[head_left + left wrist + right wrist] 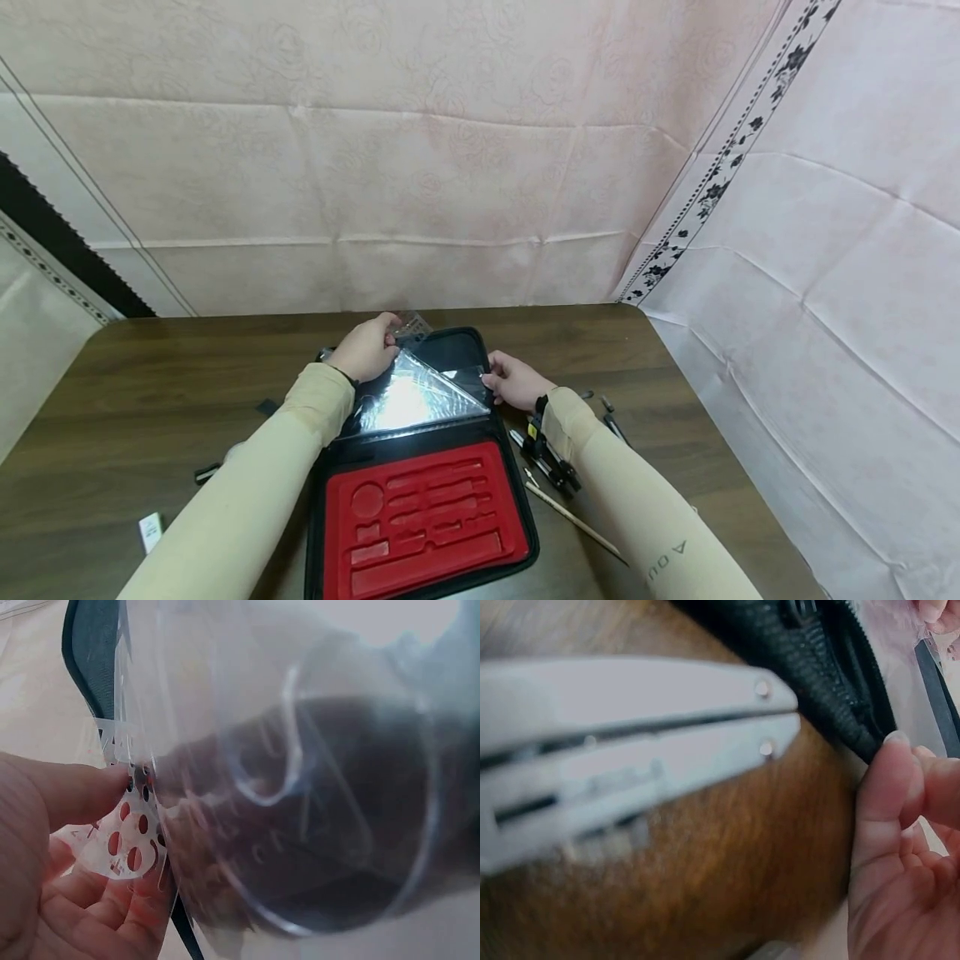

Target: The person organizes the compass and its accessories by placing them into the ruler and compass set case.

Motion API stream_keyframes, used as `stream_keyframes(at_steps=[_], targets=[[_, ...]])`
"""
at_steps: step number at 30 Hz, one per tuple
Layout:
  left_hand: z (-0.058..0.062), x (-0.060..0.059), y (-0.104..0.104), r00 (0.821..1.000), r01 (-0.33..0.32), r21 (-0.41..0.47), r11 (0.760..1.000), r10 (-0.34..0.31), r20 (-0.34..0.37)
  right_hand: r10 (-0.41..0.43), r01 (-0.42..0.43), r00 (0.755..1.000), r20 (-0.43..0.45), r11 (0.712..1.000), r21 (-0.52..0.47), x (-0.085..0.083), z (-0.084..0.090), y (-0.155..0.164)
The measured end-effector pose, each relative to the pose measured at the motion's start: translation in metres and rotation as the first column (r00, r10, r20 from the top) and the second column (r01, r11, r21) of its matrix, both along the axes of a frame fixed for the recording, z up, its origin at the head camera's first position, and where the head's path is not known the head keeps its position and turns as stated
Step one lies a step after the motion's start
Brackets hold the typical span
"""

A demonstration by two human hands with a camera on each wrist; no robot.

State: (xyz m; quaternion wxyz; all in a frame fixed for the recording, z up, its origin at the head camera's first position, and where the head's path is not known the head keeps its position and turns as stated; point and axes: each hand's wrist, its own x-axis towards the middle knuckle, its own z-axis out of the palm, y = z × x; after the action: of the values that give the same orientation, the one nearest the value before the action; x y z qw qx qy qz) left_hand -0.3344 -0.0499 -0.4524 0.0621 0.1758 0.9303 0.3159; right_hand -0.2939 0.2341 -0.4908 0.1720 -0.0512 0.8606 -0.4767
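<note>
At 12 o'clock on case [420, 500] | left hand [367, 348] pinches stencil [124, 840] | right hand [517, 382] pinches case edge | sleeve [660, 533] print partly readable: "A O U"

Beige sleeves, black wrist straps, grey lettering

Glare on plastic; blurred wrist views

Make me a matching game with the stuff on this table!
Things:
1. tray
2. clear triangle
3. thin stick
4. white tag

Places:
A. on the table, left of the case
B. red, in the case's near half
C. held over the case's far half
D. on the table, right of the case

Pairs: 1-B, 2-C, 3-D, 4-A
</note>
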Motion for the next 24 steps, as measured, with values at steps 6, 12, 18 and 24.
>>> stream_keyframes(at_steps=[6,12,18,24], targets=[[-0.0018,0.0006,-0.0018,1.000,-0.010,0.069,0.998,0.011,-0.012,-0.003,0.002,1.000,0.009,1.000,0.014,0.0011,0.0015,0.0001],[-0.0041,-0.0023,-0.0018,0.980,-0.120,0.153,0.981,0.142,-0.137,-0.009,0.009,1.000,0.018,1.000,-0.005,0.0006,0.0006,-0.0008],[-0.0033,-0.0018,-0.0015,0.971,-0.142,0.226,0.964,0.180,-0.158,-0.011,0.011,1.000,0.017,1.000,-0.001,0.0007,0.0010,-0.0012],[-0.0043,-0.0024,-0.0047,0.971,-0.123,0.284,0.951,0.174,-0.162,-0.014,0.014,1.000,0.013,1.000,0.008,0.0002,0.0009,0.0012]])
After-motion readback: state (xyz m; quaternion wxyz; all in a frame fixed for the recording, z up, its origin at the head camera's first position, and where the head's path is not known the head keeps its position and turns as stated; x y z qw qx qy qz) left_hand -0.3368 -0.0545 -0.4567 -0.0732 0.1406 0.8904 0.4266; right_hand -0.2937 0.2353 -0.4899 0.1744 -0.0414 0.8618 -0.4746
